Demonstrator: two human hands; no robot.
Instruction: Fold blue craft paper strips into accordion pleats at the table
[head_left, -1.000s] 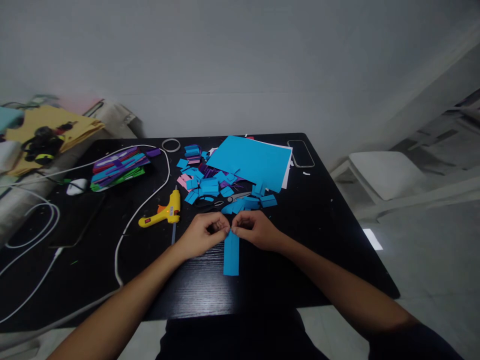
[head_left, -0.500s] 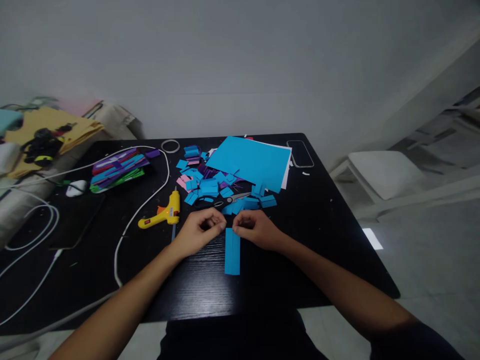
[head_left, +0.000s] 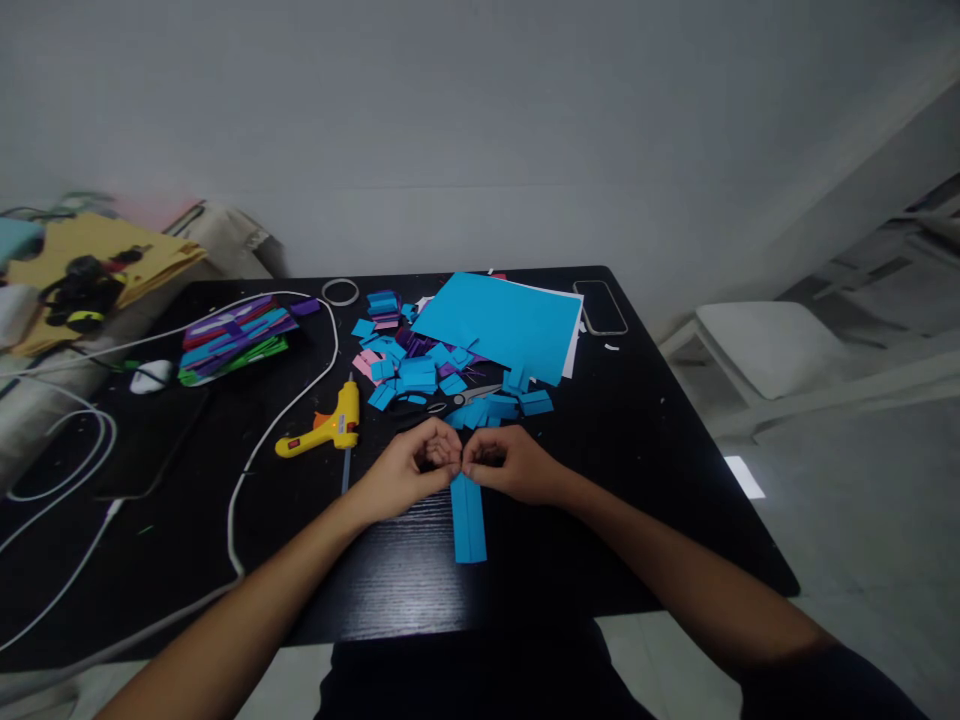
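Observation:
A blue paper strip [head_left: 469,525] with a lengthwise crease hangs down toward me over the black table. My left hand [head_left: 420,465] pinches its far end at the left corner, thumb against fingertips. Close beside it, my right hand [head_left: 514,462] pinches the same end at the right corner. The fingertips of both hands almost meet and cover the strip's top edge. Just beyond the hands lie small folded blue paper pieces [head_left: 418,375] in a loose pile. Scissors [head_left: 472,396] rest among them, their handles partly behind my left hand.
A yellow glue gun [head_left: 330,425] lies left of my hands, near a white cable [head_left: 281,415]. Behind the pile are a large blue sheet [head_left: 495,320], a tape ring [head_left: 340,292] and a phone [head_left: 602,308]. Bundled coloured paper strips [head_left: 238,340] sit at the left. A white stool [head_left: 772,345] stands right.
The blue strip has shifted slightly toward me and tilted, its near end swinging right. My left hand has moved right and now grips the strip's end beside my right hand.

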